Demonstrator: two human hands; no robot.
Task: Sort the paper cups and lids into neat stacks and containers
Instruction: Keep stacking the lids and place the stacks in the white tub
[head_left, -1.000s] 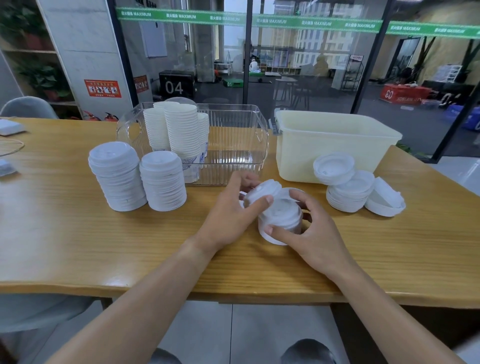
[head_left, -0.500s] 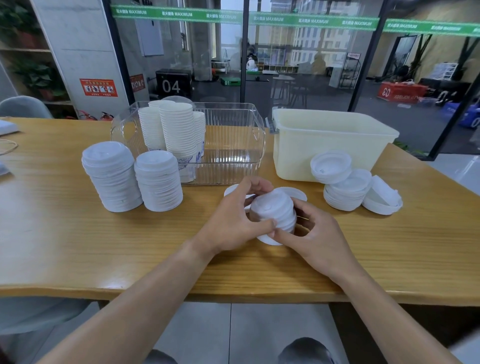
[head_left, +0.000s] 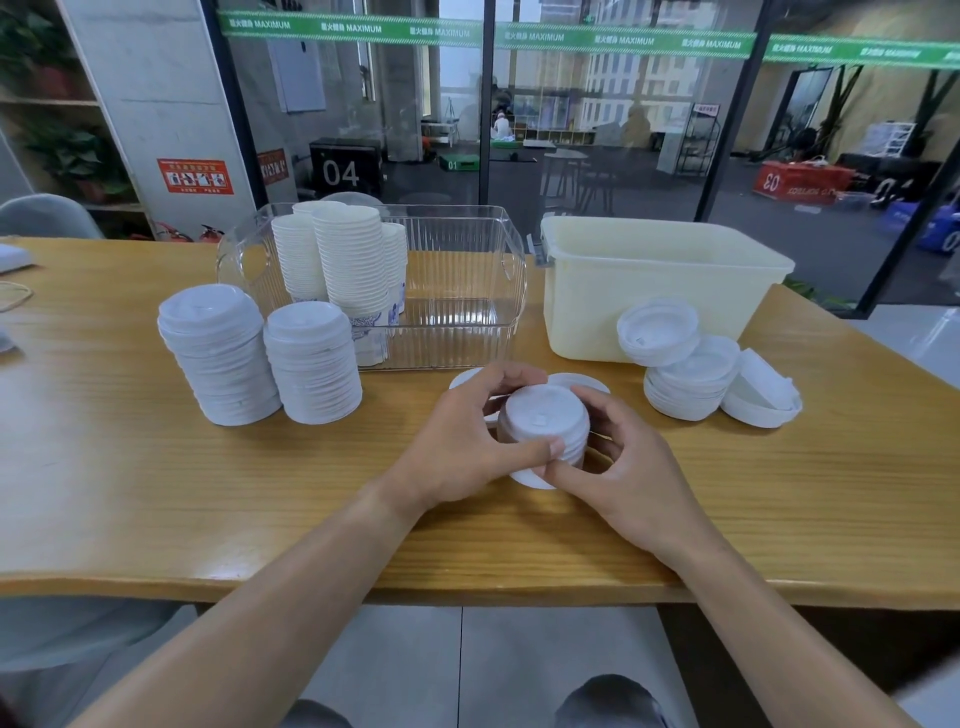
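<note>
Lids are most of the way sorted, by the look of the wooden table (head_left: 104, 467). Two tall stacks of white lids (head_left: 218, 358) and (head_left: 311, 364) stand side by side at the left, touching or nearly so, just in front of the clear ribbed container (head_left: 467, 291). Inside that container the paper cups (head_left: 348, 260) are nested in several columns at its left end — that part looks finished, with the right half of the bin showing no cups.

In the middle, both hands work on a short stack of lids (head_left: 543, 421). The left hand (head_left: 457, 447) curls round its left side, thumb pressed against the front edge, and the right hand (head_left: 628, 478) cups the right side with the thumb reaching in below. Both are grasping the little stack, squaring it up, I would judge. It sits on or just above the table; I cannot tell which. Two single lids (head_left: 587, 382) lie flat just behind it.

What is left appears to be at the right: a loose, leaning heap of lids (head_left: 691, 374) in front of the cream plastic tub (head_left: 665, 280), with one lid (head_left: 761, 395) tipped on its side against it. Whether the tub holds anything is hidden by its wall — those loose lids probably need gathering next.
</note>
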